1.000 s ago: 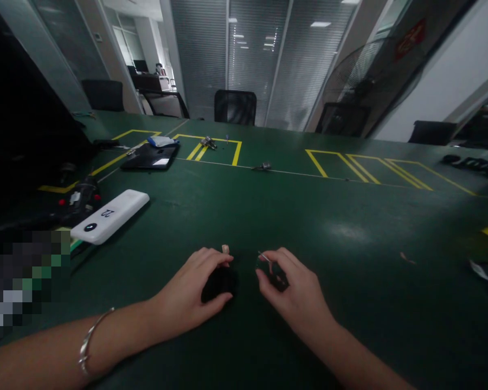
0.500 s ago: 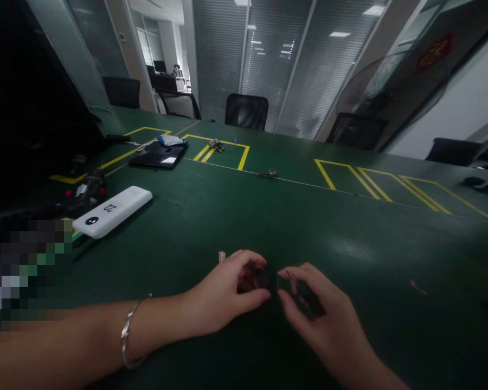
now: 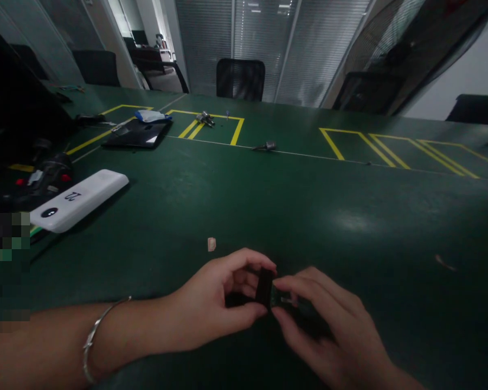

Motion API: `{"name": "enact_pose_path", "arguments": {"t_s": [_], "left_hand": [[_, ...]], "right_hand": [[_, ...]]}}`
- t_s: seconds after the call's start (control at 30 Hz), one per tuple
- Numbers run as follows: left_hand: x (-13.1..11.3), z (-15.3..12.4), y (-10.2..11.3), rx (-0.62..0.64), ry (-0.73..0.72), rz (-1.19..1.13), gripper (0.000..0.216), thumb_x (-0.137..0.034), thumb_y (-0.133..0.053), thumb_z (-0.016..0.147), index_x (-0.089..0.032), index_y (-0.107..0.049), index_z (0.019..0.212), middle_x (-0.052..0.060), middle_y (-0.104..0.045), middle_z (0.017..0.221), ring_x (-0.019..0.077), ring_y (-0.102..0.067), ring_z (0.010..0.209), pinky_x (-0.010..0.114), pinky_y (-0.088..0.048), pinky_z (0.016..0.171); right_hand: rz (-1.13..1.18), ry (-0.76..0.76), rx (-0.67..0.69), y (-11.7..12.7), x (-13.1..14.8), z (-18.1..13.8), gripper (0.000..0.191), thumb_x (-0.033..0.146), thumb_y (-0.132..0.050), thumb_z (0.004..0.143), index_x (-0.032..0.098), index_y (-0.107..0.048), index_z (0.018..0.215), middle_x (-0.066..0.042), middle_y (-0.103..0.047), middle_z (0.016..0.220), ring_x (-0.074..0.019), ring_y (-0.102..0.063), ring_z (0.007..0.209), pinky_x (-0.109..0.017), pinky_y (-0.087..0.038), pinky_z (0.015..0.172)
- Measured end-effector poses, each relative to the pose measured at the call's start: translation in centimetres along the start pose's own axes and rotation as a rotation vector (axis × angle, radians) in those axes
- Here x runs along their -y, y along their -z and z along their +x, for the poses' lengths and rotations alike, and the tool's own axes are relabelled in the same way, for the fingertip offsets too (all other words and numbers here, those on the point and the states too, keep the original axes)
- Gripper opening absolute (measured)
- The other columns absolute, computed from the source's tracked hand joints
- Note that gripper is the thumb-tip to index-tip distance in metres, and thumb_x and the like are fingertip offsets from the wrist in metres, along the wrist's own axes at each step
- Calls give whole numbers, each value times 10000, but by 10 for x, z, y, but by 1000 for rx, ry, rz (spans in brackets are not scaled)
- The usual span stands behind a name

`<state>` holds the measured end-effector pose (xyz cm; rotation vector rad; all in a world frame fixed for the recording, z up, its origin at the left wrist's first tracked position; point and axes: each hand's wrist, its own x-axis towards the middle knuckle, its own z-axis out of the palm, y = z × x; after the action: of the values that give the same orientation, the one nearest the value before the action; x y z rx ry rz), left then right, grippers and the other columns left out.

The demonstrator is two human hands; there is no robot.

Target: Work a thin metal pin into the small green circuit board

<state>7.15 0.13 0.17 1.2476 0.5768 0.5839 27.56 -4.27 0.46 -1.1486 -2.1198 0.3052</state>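
A small black rectangular block [image 3: 263,287] is gripped at its ends by the thumb and fingers of my left hand [image 3: 215,303], which wears a silver bangle at the wrist. Against the block's right face is a thin green circuit board [image 3: 274,297], pinched between thumb and forefinger of my right hand [image 3: 333,314]. The board and block look to be touching. A small metallic part juts from the board toward my right palm; its kind cannot be made out. Just beyond my left hand lies a small pinkish square piece [image 3: 212,244].
On the green table [image 3: 228,189] a white oblong device marked 22 [image 3: 81,200] lies at left, beside a dark object with red parts [image 3: 51,176]. Farther back are a black flat case [image 3: 136,135], a blue-white packet [image 3: 152,116], metal parts [image 3: 205,119] and a small metal-tipped piece [image 3: 270,145].
My hands have come together, bringing the circuit board up to the black block. The view has tilted down, and the pinkish piece is now fully visible beyond my left hand.
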Motion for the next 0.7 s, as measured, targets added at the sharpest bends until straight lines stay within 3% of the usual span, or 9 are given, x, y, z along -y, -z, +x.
{"name": "enact_pose_path", "arguments": {"t_s": [0.7], "left_hand": [[9, -2, 0, 17, 16, -37, 459, -43, -679, 823, -178, -517, 1231, 48, -665, 1072, 141, -648, 986, 293, -506, 885]], "right_hand": [[-69, 28, -49, -2, 8, -3, 165, 103, -613, 857, 146, -631, 1015, -63, -661, 798, -170, -647, 682, -283, -536, 569]]}}
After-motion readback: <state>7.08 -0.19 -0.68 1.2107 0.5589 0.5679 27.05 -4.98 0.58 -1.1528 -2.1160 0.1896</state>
